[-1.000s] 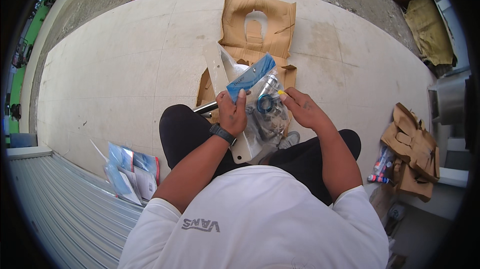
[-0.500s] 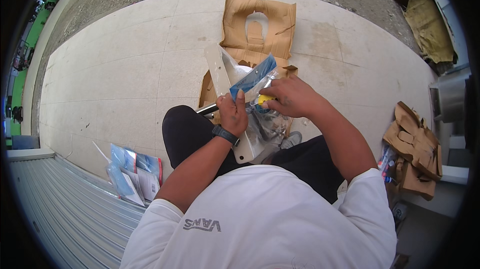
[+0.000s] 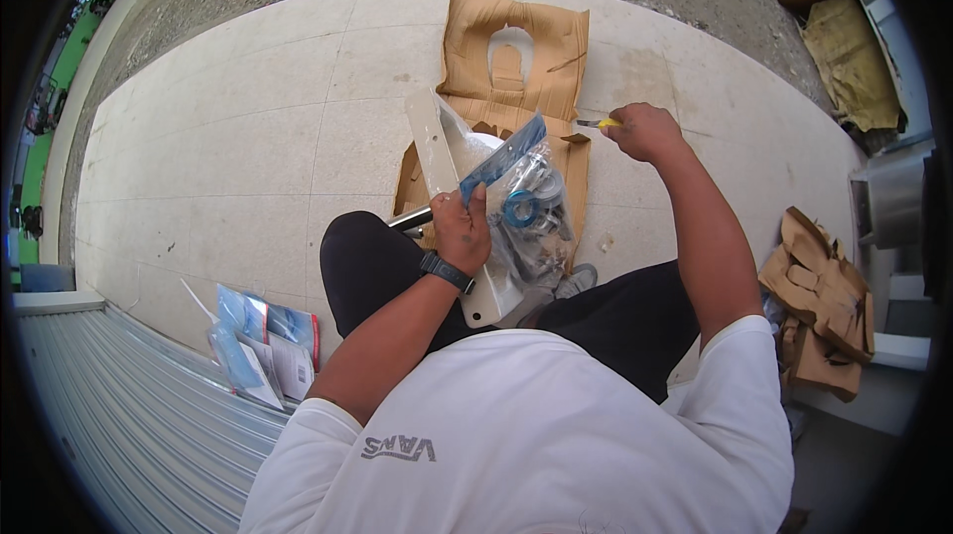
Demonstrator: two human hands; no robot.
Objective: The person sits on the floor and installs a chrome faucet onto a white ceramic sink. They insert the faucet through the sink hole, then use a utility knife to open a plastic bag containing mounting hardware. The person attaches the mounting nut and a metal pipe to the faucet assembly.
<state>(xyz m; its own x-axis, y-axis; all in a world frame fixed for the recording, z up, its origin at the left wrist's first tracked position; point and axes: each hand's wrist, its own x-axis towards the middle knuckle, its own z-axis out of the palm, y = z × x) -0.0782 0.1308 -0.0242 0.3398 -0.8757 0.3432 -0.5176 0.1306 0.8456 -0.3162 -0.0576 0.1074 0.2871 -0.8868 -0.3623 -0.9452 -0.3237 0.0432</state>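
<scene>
My left hand [image 3: 463,226] is closed on the blue header of a clear plastic bag [image 3: 544,246], pinching it between thumb and fingers. Inside the bag are grey and metallic fittings and a blue ring [image 3: 520,207] like a tape roll. Out to the right, my right hand [image 3: 645,131] grips a yellow utility knife [image 3: 599,123], its dark tip pointing left, apart from the bag. A long off-white panel [image 3: 429,137] with holes lies aslant beneath the bag and my left hand. Next to that hand, a dark, shiny tube [image 3: 409,220] sticks out.
Ahead lies an opened cardboard sheet [image 3: 556,48] with an oval cut-out. Blue plastic packets and papers [image 3: 268,335] sit by the ribbed metal shutter [image 3: 139,405] at left. Torn cardboard [image 3: 819,286] is piled at right, and a cardboard box [image 3: 849,63] stands farther back.
My right hand has moved away from the bag, outward to the right and farther from me, carrying the yellow knife. The bag's contents now show. My left hand keeps its hold.
</scene>
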